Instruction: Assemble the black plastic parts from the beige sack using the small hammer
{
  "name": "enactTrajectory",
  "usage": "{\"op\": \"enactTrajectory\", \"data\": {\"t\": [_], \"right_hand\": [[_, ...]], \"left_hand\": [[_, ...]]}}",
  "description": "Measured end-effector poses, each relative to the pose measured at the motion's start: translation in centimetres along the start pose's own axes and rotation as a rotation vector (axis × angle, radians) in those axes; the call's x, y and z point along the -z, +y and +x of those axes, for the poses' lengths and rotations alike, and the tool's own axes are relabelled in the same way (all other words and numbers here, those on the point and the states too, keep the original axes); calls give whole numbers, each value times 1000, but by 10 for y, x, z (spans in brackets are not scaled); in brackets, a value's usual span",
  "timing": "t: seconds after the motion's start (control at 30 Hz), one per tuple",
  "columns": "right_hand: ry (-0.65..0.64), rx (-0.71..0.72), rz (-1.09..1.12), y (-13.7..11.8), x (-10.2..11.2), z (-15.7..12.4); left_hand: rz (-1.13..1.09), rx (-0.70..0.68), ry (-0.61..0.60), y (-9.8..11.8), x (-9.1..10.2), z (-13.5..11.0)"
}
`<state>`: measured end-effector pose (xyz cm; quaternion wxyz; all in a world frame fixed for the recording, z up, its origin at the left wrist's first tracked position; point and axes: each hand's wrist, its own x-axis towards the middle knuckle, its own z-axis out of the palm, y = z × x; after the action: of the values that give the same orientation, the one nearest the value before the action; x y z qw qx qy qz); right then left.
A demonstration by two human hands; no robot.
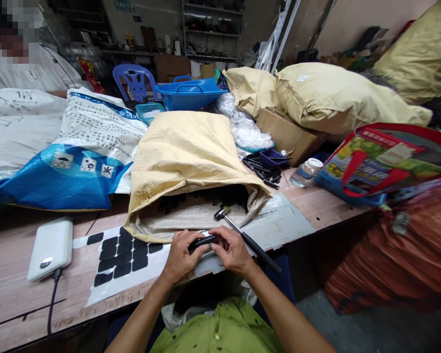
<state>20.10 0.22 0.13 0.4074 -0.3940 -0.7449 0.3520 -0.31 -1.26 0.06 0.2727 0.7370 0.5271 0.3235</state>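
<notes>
Between my two hands is a short black rod-shaped piece, lying level near the table's front edge. My left hand wraps its fingers and thumb round the left part of it. At its right end, my right hand pinches with thumb and fingertips. Just behind my hands opens a tan woven sack, with dark pieces inside its mouth. A small hammer with a black handle rests beside my right hand, its head at the sack's mouth. Left of my hands lies a white sheet bearing several black rounded-square stickers.
A white power bank with a black cable is on the left. Behind it lies a blue and white sack. On the right are loose black pieces, a clear jar and a colourful bag. Full tan sacks stand behind.
</notes>
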Motion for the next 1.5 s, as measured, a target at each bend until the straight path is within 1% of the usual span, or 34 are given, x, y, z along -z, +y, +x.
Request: {"op": "enactTrajectory", "data": {"t": [0.37,0.63,0.77,0.83,0.9,0.93,0.97,1.0,1.07,1.1,1.13,1.17,1.23,1.27,1.3,1.37,1.4,1.43,1.5], "right_hand": [[-28,7,40,-1,2,0],[-62,50,-57,-1,1,4],[-90,39,7,-7,5,5],[-57,6,93,-8,8,3],[41,-57,207,-7,9,1],[98,-97,261,-6,9,0],[142,-134,307,-4,9,-1],[167,-163,340,-2,9,-1],[157,-191,367,1,7,-1],[140,-191,369,3,7,-1],[129,-186,369,4,6,0],[124,-180,369,5,6,0],[133,-165,365,6,5,1],[139,-154,355,6,5,1],[140,-143,340,7,5,1],[138,-120,296,9,5,1],[135,-112,272,10,5,1],[131,-107,248,11,5,0],[128,-102,210,13,5,0]], "left_hand": [[-25,-9,-39,-5,1,-1],[34,-53,-140,-2,2,1],[28,-39,-106,0,4,1],[24,-29,-62,7,7,-4],[3,-30,-43,21,10,-16],[-24,-34,-73,31,10,-24],[-57,-36,-131,40,9,-34],[-97,-34,-220,49,7,-45],[-112,15,-396,60,-6,-65],[-91,74,-457,60,-15,-73],[-66,167,-500,56,-26,-80],[-43,295,-524,48,-38,-85],[-9,545,-548,25,-60,-92],[7,618,-557,13,-69,-95],[26,661,-566,3,-75,-96],[59,666,-584,-7,-78,-98],[72,640,-600,-6,-75,-98],[73,591,-618,0,-69,-97],[29,462,-663,19,-50,-88]]}}
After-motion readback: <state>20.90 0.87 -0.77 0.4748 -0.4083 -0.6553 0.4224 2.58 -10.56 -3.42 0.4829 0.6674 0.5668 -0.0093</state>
